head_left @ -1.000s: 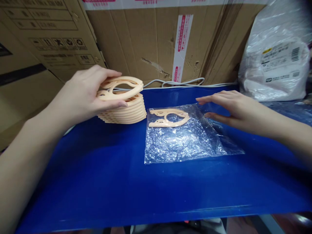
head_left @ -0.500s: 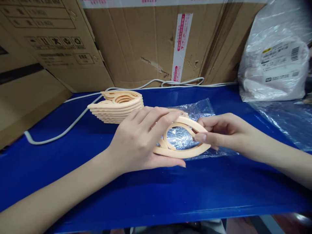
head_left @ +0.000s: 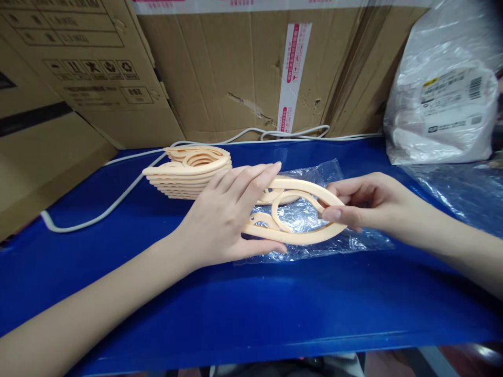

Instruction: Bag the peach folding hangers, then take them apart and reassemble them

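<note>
A peach plastic piece, leaf-shaped with an inner ring, looks like a folding hanger. My right hand pinches its pointed right end between thumb and fingers. My left hand lies over its left end, fingers stretched out flat and thumb apart below, so that end is hidden under the palm. Behind it, another peach piece shows partly, lying on a clear plastic bag. Just beyond my left fingers stands a neat stack of matching hangers.
All this lies on a blue table surface. Cardboard boxes wall off the back and left. A white cable runs along the rear and left. At the back right sits a labelled white plastic bag.
The held hanger has shifted slightly right and away from me with my right hand. My left fingers have straightened and slid back, uncovering more of it.
</note>
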`<action>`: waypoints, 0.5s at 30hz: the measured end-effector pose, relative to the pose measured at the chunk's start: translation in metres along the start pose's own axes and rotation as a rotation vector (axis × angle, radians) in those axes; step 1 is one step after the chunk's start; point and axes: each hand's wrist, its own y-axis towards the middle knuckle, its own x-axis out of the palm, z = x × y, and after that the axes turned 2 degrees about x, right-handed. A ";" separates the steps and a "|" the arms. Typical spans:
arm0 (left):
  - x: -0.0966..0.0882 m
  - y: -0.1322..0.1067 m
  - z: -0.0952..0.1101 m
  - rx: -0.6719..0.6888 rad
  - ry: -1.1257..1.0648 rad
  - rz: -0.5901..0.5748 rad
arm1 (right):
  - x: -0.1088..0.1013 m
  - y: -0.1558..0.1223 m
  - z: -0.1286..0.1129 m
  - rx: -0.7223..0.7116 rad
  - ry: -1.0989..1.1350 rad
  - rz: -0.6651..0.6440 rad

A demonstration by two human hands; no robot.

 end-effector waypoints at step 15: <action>-0.002 -0.001 -0.006 0.044 -0.008 0.043 | -0.007 0.001 0.004 -0.028 -0.041 -0.028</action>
